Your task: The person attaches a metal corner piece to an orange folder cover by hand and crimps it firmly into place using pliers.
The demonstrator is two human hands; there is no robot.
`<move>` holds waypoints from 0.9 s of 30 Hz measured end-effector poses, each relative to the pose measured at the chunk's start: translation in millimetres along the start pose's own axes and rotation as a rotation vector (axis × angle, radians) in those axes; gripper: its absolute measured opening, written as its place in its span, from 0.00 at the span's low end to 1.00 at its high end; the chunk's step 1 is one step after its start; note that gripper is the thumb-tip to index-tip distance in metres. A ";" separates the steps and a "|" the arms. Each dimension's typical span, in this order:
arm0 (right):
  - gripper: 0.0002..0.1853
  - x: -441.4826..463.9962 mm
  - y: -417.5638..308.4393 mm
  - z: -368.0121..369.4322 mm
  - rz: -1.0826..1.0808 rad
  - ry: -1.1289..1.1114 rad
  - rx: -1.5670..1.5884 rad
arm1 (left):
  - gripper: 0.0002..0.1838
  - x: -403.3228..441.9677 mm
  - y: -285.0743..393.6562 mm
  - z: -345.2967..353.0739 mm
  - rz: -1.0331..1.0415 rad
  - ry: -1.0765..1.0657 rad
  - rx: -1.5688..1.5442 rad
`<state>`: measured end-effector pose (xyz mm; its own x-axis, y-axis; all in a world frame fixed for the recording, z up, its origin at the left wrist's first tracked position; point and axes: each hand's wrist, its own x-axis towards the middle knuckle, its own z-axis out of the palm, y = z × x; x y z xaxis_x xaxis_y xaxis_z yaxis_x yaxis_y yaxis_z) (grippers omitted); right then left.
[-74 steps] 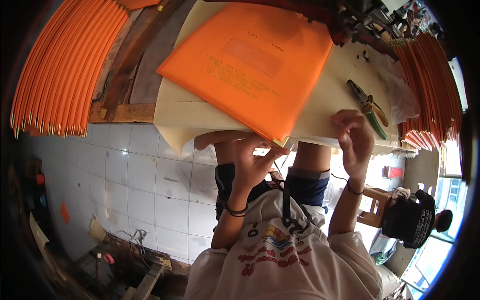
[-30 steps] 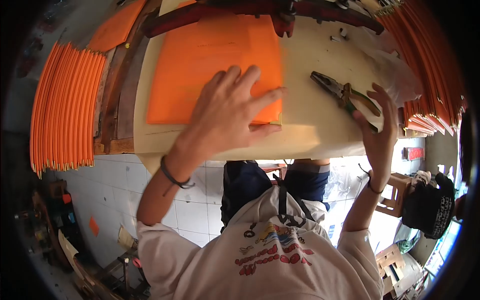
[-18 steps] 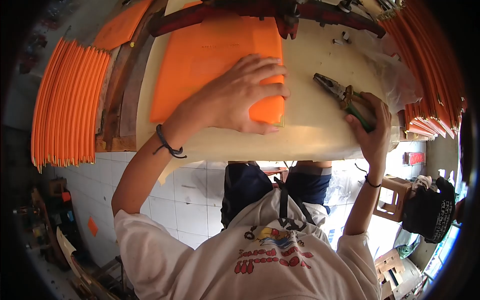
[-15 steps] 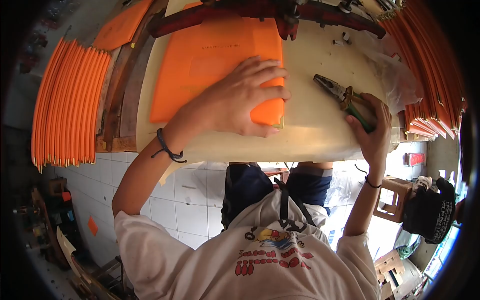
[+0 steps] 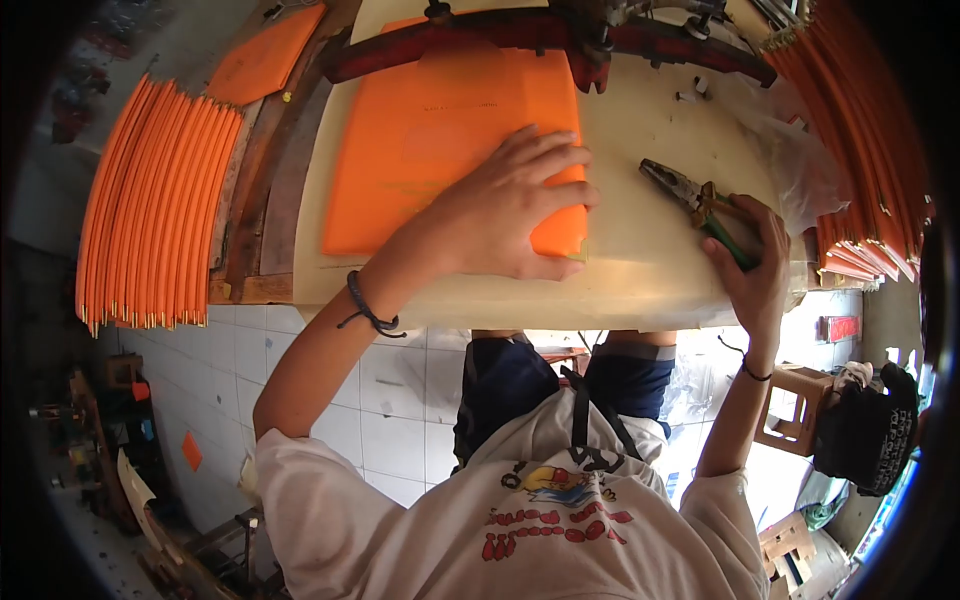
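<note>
An orange folder [image 5: 400,150] lies flat on the pale-covered table, with faint print on its cover and a small metal corner [image 5: 583,250] at its near right. My left hand [image 5: 510,205] rests over its right part, fingers curled around the right edge and thumb at the near edge. My right hand [image 5: 755,260] is wrapped around the green handles of a pair of pliers [image 5: 705,205]. The pliers' jaws point away to the upper left, apart from the folder. A dark red metal bar [image 5: 470,40] crosses above the folder's far part.
A row of orange folders [image 5: 160,200] with metal corners stands on the left; another stack [image 5: 870,150] is at the right. One more orange folder [image 5: 265,55] lies at the back left. Clear plastic [image 5: 800,160] and small metal bits [image 5: 695,90] lie on the table's right side.
The whole view has shifted slightly, so things appear a little further right and lower. Both hands keep their hold on the folder and the pliers.
</note>
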<state>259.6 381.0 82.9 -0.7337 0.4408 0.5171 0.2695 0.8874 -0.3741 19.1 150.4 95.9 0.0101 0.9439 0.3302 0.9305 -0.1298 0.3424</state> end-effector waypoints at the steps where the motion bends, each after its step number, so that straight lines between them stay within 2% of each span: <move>1: 0.29 0.8 -0.5 -1.8 -0.009 -0.011 0.000 | 0.28 -0.1 -0.2 -0.2 -0.005 0.000 -0.006; 5: 0.31 9.3 -4.0 -9.4 -0.018 -0.097 0.027 | 0.28 0.5 6.4 -0.6 -0.042 0.024 -0.002; 11: 0.30 16.9 -5.4 -3.3 0.006 -0.094 0.083 | 0.32 0.2 18.2 1.0 -0.109 0.039 0.025; 18: 0.30 17.1 -6.3 -4.6 0.009 -0.081 0.096 | 0.28 -7.5 36.3 5.3 -0.148 0.048 0.018; 23: 0.30 19.2 -3.5 -3.4 -0.034 -0.080 0.081 | 0.28 -12.9 49.4 -0.3 -0.183 -0.013 -0.001; 27: 0.32 17.3 1.3 0.6 0.032 -0.105 0.106 | 0.29 -14.5 58.6 -1.7 -0.216 -0.036 -0.040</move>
<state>247.0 389.7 90.9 -0.7882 0.4473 0.4227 0.2305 0.8515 -0.4710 72.9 128.5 112.6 -0.1739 0.9612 0.2142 0.8973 0.0650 0.4366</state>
